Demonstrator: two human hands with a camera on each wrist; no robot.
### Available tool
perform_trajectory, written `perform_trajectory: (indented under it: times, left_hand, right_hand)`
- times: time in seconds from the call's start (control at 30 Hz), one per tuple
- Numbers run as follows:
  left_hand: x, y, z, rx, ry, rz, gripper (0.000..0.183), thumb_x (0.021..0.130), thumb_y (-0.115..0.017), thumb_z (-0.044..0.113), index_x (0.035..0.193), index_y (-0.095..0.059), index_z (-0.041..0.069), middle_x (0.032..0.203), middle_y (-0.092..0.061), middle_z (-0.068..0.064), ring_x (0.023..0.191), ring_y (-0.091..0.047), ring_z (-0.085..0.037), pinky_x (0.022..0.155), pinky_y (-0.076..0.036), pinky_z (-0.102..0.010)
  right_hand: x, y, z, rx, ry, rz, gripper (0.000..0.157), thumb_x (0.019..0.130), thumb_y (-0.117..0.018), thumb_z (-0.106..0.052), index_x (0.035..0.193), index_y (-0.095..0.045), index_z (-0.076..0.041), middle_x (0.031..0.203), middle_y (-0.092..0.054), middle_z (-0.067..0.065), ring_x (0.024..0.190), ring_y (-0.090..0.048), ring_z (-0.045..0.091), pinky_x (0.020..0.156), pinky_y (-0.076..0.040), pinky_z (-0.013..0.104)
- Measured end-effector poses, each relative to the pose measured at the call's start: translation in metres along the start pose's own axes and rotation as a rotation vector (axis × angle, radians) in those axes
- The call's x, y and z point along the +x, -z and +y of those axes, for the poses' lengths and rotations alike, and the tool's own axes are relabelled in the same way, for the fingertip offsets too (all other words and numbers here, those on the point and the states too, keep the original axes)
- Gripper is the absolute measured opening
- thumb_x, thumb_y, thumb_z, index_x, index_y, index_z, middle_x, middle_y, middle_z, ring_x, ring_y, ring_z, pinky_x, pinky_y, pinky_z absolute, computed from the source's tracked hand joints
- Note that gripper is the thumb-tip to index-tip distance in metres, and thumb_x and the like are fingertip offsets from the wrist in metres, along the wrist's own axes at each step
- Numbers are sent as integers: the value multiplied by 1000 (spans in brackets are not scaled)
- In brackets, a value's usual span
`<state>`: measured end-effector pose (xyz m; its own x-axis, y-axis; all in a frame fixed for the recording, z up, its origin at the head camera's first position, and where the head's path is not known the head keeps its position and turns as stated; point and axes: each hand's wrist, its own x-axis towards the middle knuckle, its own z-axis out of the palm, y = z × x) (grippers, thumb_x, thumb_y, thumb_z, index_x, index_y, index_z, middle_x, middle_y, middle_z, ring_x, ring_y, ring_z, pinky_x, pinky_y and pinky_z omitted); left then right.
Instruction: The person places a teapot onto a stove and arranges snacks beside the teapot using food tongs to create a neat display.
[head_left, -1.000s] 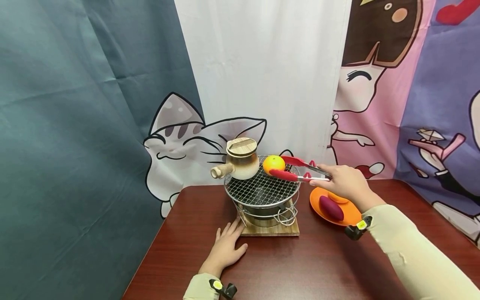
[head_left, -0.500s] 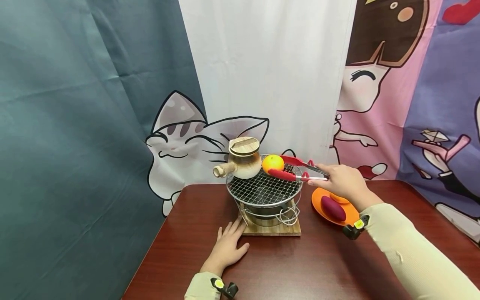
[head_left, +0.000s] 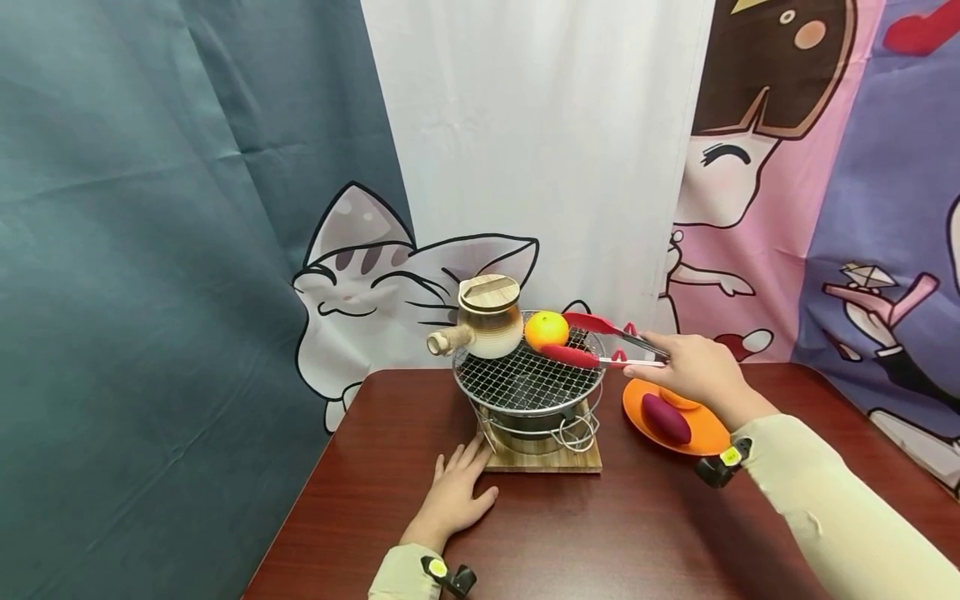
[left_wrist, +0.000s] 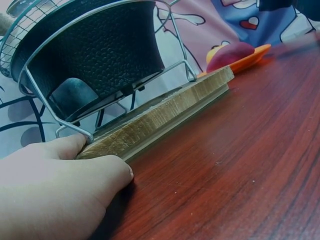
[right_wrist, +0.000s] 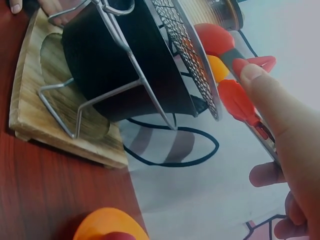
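Farthest left, on the backdrop, a printed grey cat [head_left: 341, 325]. Next, the left hand [head_left: 450, 493], palm down on the tabletop [head_left: 585, 542], fingers spread, fingertips at the near left corner of a wooden board [head_left: 543, 463]. Above, toward the back, a round-bellied pot [head_left: 495, 337], brown at the shoulder, fading to cream, with a flat wooden lid [head_left: 490, 293] and a stubby pale handle [head_left: 450, 339] pointing left. Beneath, a round wire mesh [head_left: 521, 383] over a black basin [head_left: 528, 422], both above the board. Just right of the pot, over the mesh, the orange [head_left: 546, 332]: round, smooth, bright yellow-orange, paler on top; contact with the mesh impossible to tell. Immediately right, tongs [head_left: 577, 357] with slim silvery arms, small red tabs and red heads, apart and to either side of the fruit; firm squeeze or loose fit impossible to tell. Farther right, on an orange plate [head_left: 708, 437], a smooth purple oval [head_left: 666, 418] beside a partly hidden yellow-orange item [head_left: 679, 398]. Above the plate, the right hand [head_left: 705, 373], with thumb and fingers around the tongs.
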<state>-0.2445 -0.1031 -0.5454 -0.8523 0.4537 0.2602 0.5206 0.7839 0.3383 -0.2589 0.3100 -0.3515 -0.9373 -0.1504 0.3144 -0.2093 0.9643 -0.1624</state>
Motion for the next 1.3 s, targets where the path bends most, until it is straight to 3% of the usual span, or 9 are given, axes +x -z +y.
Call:
perform_trajectory:
  times: [0.6, 0.8, 1.0, 1.3]
  left_hand:
    - [0, 1, -2, -10, -16, 25, 68, 93, -61, 38, 155, -43, 18, 165, -29, -7, 143, -36, -47, 108, -21, -75]
    - [-1, 0, -2, -3, -13, 28, 67, 93, -62, 37, 155, -44, 18, 165, -28, -6, 143, -36, -46, 108, -22, -74]
    - [-2, -1, -2, 3, -15, 32, 67, 93, -62, 37, 154, -45, 17, 166, -28, -5, 142, -37, -46, 108, -22, -74]
    - [-2, -2, 0, -2, -20, 35, 67, 93, -63, 36, 154, -45, 18, 165, -29, -6, 142, -37, -47, 108, -22, -75]
  right_hand:
    - [-36, 20, 63, -12, -111, 75, 89, 83, -59, -77, 147, -55, -15, 121, -63, 34, 100, -60, 47, 69, -49, 62]
    - [-49, 11, 85, -49, -150, 49, 91, 83, -57, -79, 145, -55, -13, 124, -59, 38, 97, -62, 53, 66, -49, 63]
    - [-62, -3, 104, -41, -182, 0, 95, 84, -54, -80, 147, -52, -9, 131, -55, 38, 106, -57, 56, 73, -48, 68]
    - [-76, -17, 120, -27, -232, -8, 97, 85, -51, -81, 148, -50, -7, 129, -54, 40, 108, -54, 57, 72, -47, 72]
